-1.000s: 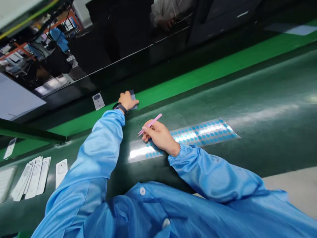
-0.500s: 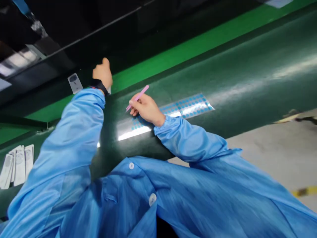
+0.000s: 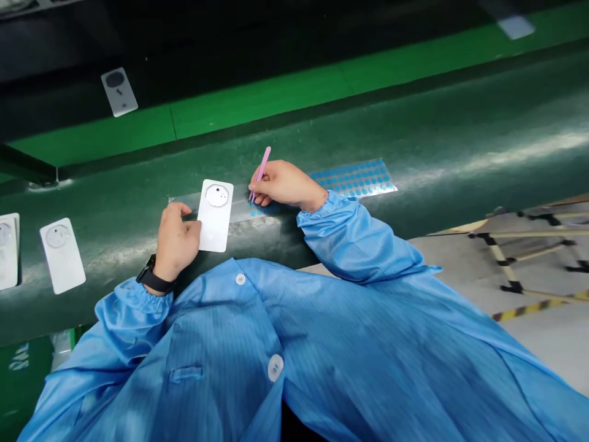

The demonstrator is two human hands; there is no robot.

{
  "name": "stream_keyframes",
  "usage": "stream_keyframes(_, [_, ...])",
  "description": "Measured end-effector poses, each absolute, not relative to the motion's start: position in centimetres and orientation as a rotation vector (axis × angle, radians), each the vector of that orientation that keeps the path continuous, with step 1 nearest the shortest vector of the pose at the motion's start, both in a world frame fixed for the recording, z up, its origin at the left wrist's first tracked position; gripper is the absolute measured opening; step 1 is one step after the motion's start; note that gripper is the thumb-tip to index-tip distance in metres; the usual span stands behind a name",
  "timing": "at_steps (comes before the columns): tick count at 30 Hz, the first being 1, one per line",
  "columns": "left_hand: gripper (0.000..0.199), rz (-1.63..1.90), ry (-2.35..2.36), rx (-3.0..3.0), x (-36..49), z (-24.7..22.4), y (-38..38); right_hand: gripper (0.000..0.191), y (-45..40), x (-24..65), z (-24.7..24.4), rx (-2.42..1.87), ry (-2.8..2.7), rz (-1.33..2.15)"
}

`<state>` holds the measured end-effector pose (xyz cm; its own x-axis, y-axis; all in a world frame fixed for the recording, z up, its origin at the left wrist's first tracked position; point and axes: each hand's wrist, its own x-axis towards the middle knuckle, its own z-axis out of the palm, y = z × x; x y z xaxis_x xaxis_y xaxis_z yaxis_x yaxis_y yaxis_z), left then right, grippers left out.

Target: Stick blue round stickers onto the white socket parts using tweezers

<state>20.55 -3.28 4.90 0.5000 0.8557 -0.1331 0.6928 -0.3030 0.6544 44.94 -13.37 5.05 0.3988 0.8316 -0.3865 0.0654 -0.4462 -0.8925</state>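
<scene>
My left hand [image 3: 177, 239], with a black watch on its wrist, has its fingers curled at the left edge of a white rectangular panel [image 3: 215, 227]. The panel has a round inset near its top and lies partly over a clear sheet of blue dot stickers [image 3: 354, 178]. Pink tweezers [image 3: 264, 162] are pinched in my right hand [image 3: 285, 184], their tips pointing down at the sheet's blue dots just right of the panel. My right hand and wrist cover the middle of the sheet.
Another white panel [image 3: 63, 255] lies to the left on the green mat [image 3: 442, 147], with more stacked panels [image 3: 8, 252] at the left edge. Beyond the mat, a panel [image 3: 119, 92] rests on the dark belt. A folding frame [image 3: 519, 252] stands on the floor at right.
My left hand has come back from the dark belt to the mat, where a white panel is now beside it. The tweezers in my right hand have turned more upright over the sticker sheet.
</scene>
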Motion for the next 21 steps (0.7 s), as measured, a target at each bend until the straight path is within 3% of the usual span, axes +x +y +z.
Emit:
stream_keyframes(9, [0.02, -0.188, 0.891, 2.141, 18.8, 7.6, -4.0, 0.034, -13.4, 45.0, 4.1, -1.808, -0.598, 1.095])
stream_keyframes(13, [0.03, -0.379, 0.78, 2.391, 18.8, 8.5, -3.5, 0.035, -13.4, 45.0, 4.1, -1.827, -0.631, 1.101])
stream_keyframes(21, [0.05, -0.046, 0.602, 2.65, 22.5, 4.2, 0.6, 0.037, -13.5, 45.3, 4.0, -1.757, -0.531, 1.138])
